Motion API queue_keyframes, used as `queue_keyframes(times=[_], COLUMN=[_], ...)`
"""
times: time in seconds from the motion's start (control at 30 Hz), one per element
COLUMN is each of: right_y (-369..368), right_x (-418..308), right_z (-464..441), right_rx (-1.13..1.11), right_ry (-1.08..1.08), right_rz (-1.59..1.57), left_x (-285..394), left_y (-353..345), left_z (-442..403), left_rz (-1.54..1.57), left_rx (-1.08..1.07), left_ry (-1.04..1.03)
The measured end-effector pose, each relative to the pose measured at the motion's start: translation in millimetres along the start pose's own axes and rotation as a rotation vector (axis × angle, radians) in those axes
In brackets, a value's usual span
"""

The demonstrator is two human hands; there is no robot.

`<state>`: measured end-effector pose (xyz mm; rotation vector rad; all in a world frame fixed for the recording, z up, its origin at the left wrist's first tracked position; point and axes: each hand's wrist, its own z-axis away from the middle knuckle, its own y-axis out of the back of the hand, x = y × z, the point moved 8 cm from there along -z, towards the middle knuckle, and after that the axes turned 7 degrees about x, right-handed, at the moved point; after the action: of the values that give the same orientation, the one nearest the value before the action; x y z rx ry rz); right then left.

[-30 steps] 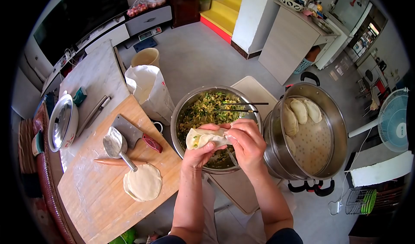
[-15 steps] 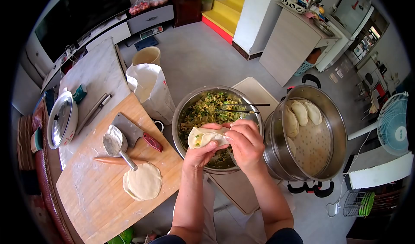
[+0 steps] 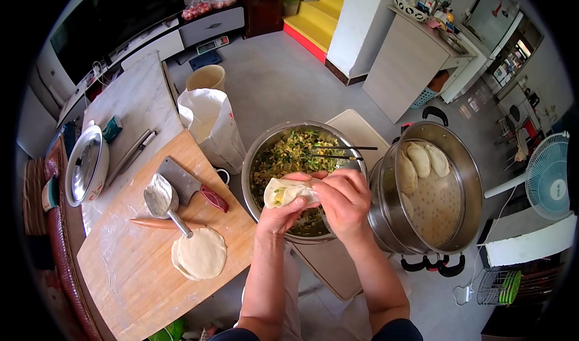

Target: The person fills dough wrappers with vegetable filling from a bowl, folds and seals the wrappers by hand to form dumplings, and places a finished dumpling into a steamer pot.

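Observation:
A partly closed dumpling [image 3: 288, 192] with filling showing at its left end is held above the steel bowl. My left hand [image 3: 278, 215] cradles it from below, thumb in front and fingers behind. At its right end my right hand [image 3: 347, 201] pinches the dough edge. Below both hands, chopped green and yellow filling [image 3: 280, 160] fills the steel bowl [image 3: 246, 187], with chopsticks [image 3: 347, 148] lying across its right side. Several finished dumplings [image 3: 422, 160] sit in the steamer pot [image 3: 473, 202] on the right.
On the wooden board [image 3: 120, 274] at left lie round dough wrappers [image 3: 202, 256], a flour scoop [image 3: 158, 199], a rolling pin [image 3: 145, 223] and a cleaver [image 3: 180, 175]. Behind stands a white flour sack [image 3: 217, 130]. A fan [image 3: 546, 175] is at far right.
Both hands stay over the bowl with the dumpling. My right fingers have shifted very slightly along its right edge; the view has moved a little.

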<state>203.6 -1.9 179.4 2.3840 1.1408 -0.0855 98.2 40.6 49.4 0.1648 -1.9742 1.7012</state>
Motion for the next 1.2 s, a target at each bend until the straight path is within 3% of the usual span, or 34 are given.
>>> queue_keyframes(times=[0.1, 0.2, 0.37, 0.47, 0.5, 0.6, 0.7, 1.03, 1.2], right_y=[-4.1, 4.7, 31.7, 17.0, 10.1, 1.1, -1.1, 5.0, 11.2], right_x=[1.5, 7.3, 37.8, 57.6, 59.7, 67.1, 71.8, 73.9, 76.3], right_z=[0.1, -10.6, 13.2, 50.4, 58.7, 74.1, 78.7, 50.3, 46.7], right_rx=[-0.054, -0.101, 0.025, 0.066, 0.071, -0.005, 0.065, -0.140, -0.098], right_ry=[0.018, -0.131, -0.376, -0.839, -0.915, -1.065, -1.185, -0.847, -1.058], right_rz=[0.036, -0.032, -0.290, -0.711, -0.878, -0.961, -0.992, -0.444, -0.757], left_x=[-4.2, -2.6, 5.5, 7.3, 7.0, 1.5, -4.1, -16.1, -11.8], left_y=[10.5, 10.3, 3.6, 0.9, 0.4, 2.0, -3.3, -6.7, 1.1], left_z=[-0.8, -1.5, -2.8, -2.1, -2.2, -2.7, -2.9, -5.5, -4.6], left_rz=[-0.012, 0.054, 0.222, 0.234, 0.211, 0.156, 0.074, -0.098, -0.141], left_rx=[0.018, 0.012, -0.100, -0.121, -0.121, -0.120, -0.115, -0.013, 0.065], left_ry=[-0.005, -0.007, -0.034, -0.063, -0.060, -0.028, 0.008, 0.012, -0.020])
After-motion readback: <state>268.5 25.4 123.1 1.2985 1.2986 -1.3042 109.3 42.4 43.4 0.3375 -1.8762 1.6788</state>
